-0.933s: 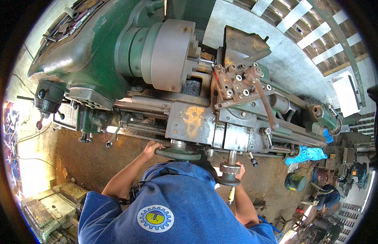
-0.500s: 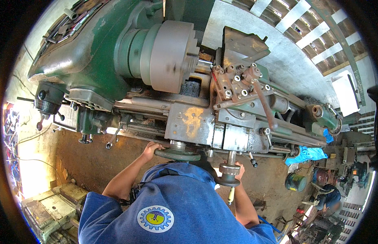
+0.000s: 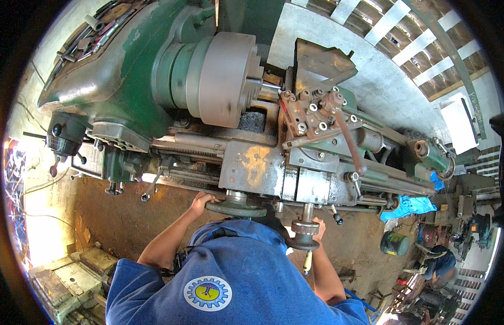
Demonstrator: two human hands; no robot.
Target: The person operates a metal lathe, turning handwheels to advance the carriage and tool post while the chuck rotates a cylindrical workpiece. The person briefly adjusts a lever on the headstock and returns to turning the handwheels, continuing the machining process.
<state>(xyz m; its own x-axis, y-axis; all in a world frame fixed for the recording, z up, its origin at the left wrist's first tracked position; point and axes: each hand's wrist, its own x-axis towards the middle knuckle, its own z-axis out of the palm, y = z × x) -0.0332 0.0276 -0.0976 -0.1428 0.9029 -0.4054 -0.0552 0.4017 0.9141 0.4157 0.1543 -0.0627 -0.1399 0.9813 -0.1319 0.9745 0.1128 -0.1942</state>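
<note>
A green metal lathe fills the middle, with a large grey chuck (image 3: 225,81) on its headstock (image 3: 122,81). Low on the carriage apron (image 3: 252,168) is a handwheel (image 3: 236,209), its rim gripped at the left by my left hand (image 3: 200,205). Further right, a smaller handwheel (image 3: 302,242) with a pale handle (image 3: 308,261) sticks out on the cross-slide shaft. My right hand (image 3: 318,228) curls at its right side, with the fingers partly hidden behind it. Between chuck and tailstock sits the tool post (image 3: 320,111), with several bolts and a long clamping lever (image 3: 350,138). A thin bright rod (image 3: 270,85) shows beside the chuck.
Tools (image 3: 92,40) lie on top of the headstock. The tailstock (image 3: 431,154) stands at the bed's right end. Control levers (image 3: 149,192) hang at the left. On the right are a green bucket (image 3: 395,243), blue plastic (image 3: 412,206) and another person (image 3: 439,262) bent low.
The view has shifted slightly, with the chuck and tool post a little lower in the picture. Both hands stay at their handwheels.
</note>
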